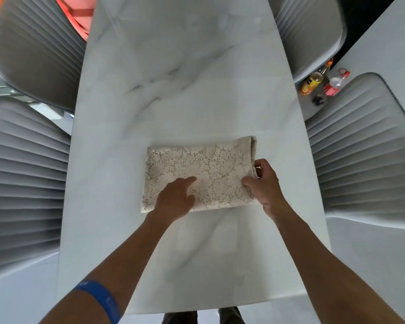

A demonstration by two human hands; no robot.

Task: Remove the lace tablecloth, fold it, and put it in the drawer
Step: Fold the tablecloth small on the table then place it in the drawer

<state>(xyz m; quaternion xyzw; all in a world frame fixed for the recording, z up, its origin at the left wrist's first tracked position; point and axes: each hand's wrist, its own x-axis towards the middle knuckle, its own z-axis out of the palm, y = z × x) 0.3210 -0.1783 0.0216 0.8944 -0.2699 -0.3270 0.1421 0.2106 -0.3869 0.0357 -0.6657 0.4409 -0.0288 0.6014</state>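
Note:
The cream lace tablecloth (211, 164) lies folded into a thick rectangle on the white marble table (173, 90). My left hand (175, 197) rests on its near-left part, the forefinger stretched out and pressing the lace. My right hand (264, 183) pinches the cloth's right edge between thumb and fingers. No drawer is in view.
Grey ribbed chairs stand on both sides: two at the left (26, 174) and two at the right (365, 155). On a pale surface at the far right are a yellow bottle (310, 84), a clear bottle with a red label (334, 86) and a small black object (318, 100).

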